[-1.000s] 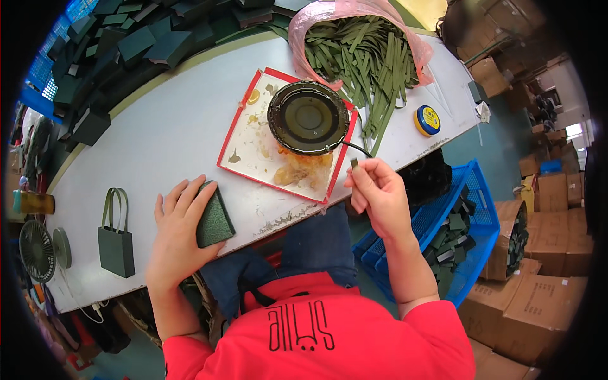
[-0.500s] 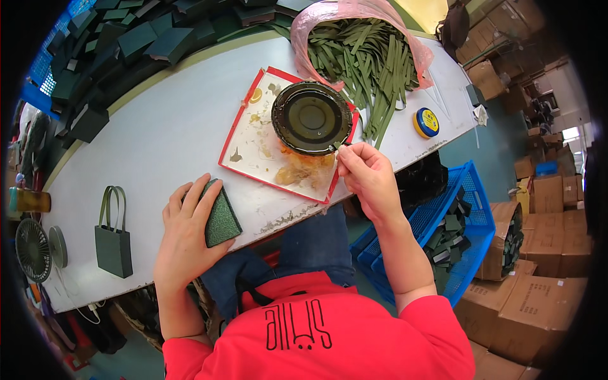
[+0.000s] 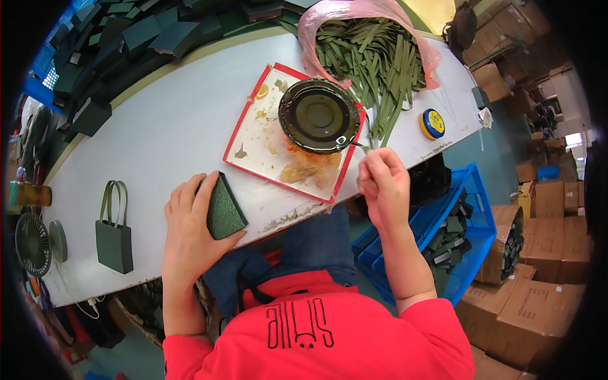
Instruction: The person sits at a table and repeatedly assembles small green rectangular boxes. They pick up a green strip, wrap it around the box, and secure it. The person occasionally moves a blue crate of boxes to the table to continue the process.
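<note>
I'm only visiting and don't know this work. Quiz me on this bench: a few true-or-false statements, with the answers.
1. The left hand grips a green textured block. True.
2. The right hand is inside the blue crate. False: it is raised just right of the red-edged tray.
3. Green strips spill from a pink bag. True.
4. The small green handbag is in the tray. False: it is on the table, left of the left hand.
5. The round dark pan is over the tray. True.

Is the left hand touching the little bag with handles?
No, the left hand grips the dark green block, apart from the bag.
</note>
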`<state>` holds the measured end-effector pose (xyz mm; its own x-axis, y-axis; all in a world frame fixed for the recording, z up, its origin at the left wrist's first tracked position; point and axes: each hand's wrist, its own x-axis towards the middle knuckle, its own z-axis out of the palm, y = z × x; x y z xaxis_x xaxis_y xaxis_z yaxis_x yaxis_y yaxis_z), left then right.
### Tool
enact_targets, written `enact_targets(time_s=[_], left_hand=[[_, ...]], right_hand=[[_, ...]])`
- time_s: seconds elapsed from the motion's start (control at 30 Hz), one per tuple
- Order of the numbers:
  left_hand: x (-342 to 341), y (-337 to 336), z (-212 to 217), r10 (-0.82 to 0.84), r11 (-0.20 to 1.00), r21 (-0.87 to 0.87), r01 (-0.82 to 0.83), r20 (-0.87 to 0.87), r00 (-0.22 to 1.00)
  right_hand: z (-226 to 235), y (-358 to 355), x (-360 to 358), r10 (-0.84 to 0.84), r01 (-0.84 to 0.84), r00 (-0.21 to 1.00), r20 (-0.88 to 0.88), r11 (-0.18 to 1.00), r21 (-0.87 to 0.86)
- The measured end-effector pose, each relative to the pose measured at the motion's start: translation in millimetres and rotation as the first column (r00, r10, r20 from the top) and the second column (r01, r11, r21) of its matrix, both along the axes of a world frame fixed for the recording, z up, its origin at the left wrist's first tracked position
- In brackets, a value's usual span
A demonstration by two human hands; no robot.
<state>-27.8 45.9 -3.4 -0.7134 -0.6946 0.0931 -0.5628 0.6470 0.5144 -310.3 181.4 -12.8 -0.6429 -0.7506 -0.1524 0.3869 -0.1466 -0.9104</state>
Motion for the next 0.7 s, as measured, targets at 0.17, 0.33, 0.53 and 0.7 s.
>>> enact_targets(time_s=[0.17, 0.33, 0.53, 0.7], left_hand=[[0, -4, 7, -0.158, 0.969, 0.134, 0.208, -0.308, 0.938], [-13, -1, 12, -0.341, 0.89, 0.165, 0.425, -0.378, 0.861], [-20, 1, 14, -0.368, 0.873, 0.169, 0.458, -0.388, 0.845], [-22, 1, 13, -0.356, 0.866, 0.188, 0.463, -0.418, 0.836]], right_hand=[[6, 20, 23, 0.344, -0.346, 0.93, -0.128, 0.938, 0.008], [22, 21, 55, 0.669, -0.669, 0.74, 0.069, 0.72, 0.188], [20, 17, 65, 0.731, -0.759, 0.651, 0.204, 0.621, 0.198], [23, 16, 65, 0.752, -0.782, 0.62, 0.225, 0.568, 0.256]])
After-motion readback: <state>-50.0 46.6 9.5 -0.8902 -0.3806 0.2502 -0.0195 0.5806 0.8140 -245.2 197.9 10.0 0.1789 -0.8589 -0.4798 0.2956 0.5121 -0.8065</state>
